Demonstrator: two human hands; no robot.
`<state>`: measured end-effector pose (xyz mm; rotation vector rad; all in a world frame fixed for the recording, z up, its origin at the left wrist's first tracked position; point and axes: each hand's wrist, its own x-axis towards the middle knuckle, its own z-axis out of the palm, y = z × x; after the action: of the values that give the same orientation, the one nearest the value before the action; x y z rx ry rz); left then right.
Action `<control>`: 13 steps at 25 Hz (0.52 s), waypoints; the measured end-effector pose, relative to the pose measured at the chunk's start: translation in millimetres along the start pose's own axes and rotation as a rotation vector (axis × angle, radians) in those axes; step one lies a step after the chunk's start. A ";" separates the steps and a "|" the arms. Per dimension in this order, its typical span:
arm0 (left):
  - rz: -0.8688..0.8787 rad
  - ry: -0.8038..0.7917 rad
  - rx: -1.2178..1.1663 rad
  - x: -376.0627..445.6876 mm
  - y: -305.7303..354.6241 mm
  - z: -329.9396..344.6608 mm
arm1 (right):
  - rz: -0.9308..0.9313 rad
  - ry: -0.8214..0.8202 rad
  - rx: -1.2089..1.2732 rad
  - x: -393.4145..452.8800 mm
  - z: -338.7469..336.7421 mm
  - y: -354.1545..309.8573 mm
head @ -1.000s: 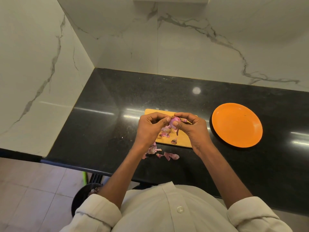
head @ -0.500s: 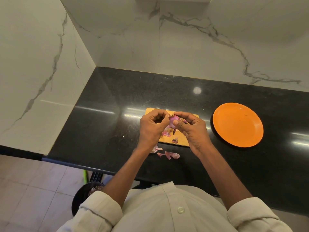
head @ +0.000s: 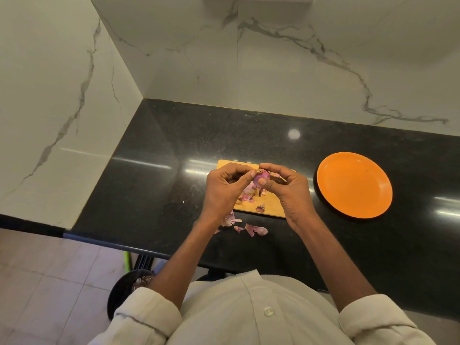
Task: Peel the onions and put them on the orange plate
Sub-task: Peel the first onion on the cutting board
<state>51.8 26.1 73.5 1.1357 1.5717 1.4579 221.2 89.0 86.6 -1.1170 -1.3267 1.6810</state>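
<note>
Two hands meet over the cutting board [head: 270,210], both on one small purple onion [head: 261,177]. Left to right: black bin [head: 119,295] on the floor below the counter edge, partly hidden by a sleeve. Left hand [head: 225,189] curled, thumb tip pressed on the onion's left side near the brown root end. Onion held above the board, not resting on it. Right hand [head: 290,191] pinches the onion, thumb in front, index finger over the top. Peel scraps [head: 249,196] lie on the board; more peel pieces [head: 256,229] on the black counter [head: 159,185] just in front of it. Orange plate [head: 354,184] sits right of the board, apart from it, nothing on it.
</note>
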 end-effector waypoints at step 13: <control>-0.107 0.043 -0.119 -1.5 4.6 4.3 | -0.012 0.002 0.114 -1.3 3.6 2.8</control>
<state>57.0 26.3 77.4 0.9435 1.5289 1.4927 218.3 85.8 84.4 -1.0424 -1.2179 1.7235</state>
